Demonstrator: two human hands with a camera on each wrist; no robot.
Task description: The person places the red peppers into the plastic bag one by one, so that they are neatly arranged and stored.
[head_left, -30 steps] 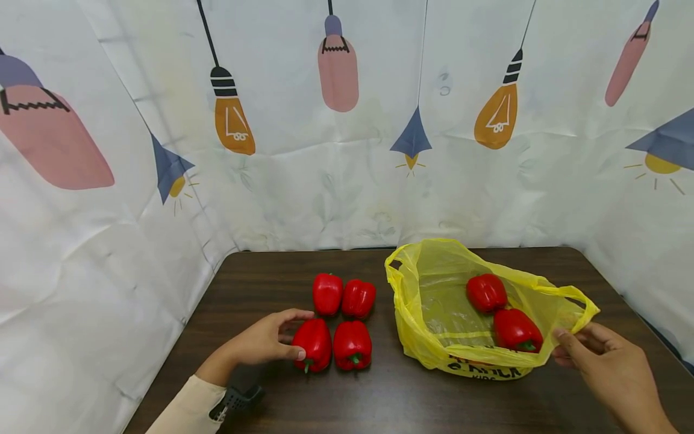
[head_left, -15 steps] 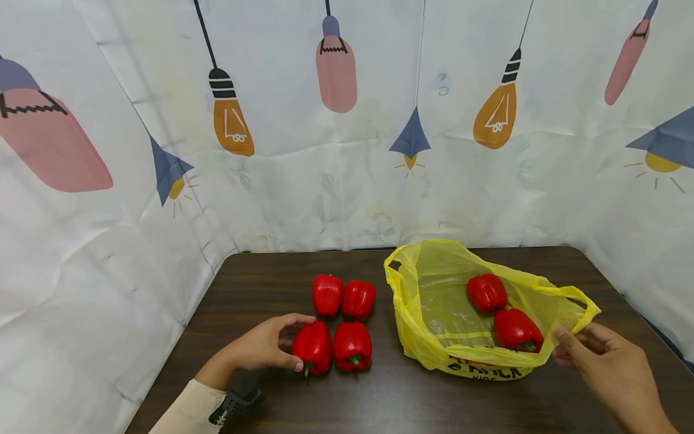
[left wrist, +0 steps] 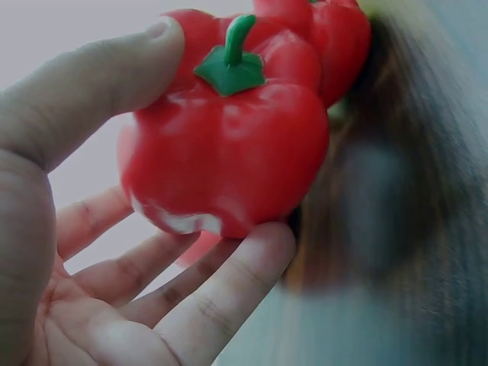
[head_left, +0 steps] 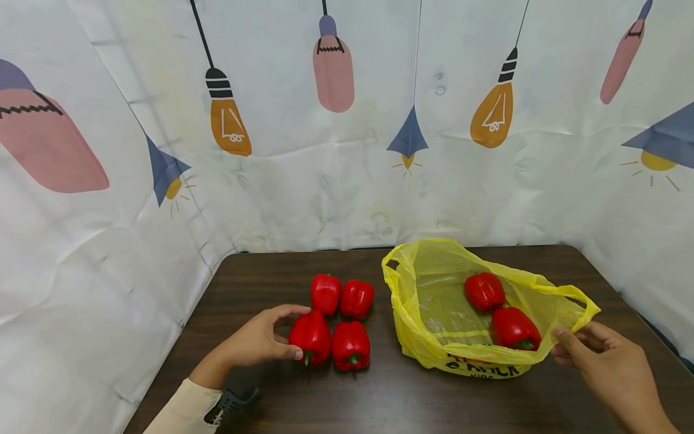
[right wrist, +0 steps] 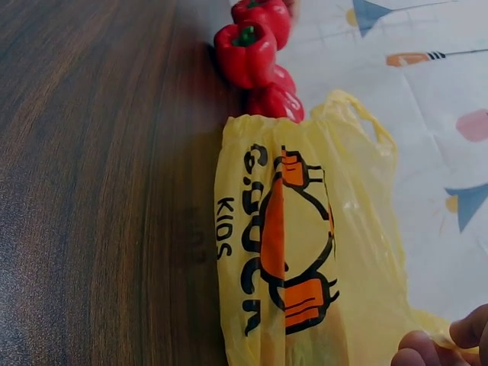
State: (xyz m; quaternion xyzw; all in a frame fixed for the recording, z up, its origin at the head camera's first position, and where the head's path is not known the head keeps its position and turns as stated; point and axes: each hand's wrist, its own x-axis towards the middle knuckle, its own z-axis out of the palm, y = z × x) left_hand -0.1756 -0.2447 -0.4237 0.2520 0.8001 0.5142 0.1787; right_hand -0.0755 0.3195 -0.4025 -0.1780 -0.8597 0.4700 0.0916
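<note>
Two-handed, grips pepper (head_left: 310, 339) left of bag (head_left: 420, 345) with left hand (head_left: 255, 339), pinches bag with right hand (head_left: 612, 364); could, slackening there, let it collapse.

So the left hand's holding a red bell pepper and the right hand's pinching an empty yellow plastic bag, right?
Not quite: the yellow plastic bag isn't empty; the head view shows two red bell peppers inside. The left hand holds a red bell pepper, and the right hand pinches the bag.
</note>
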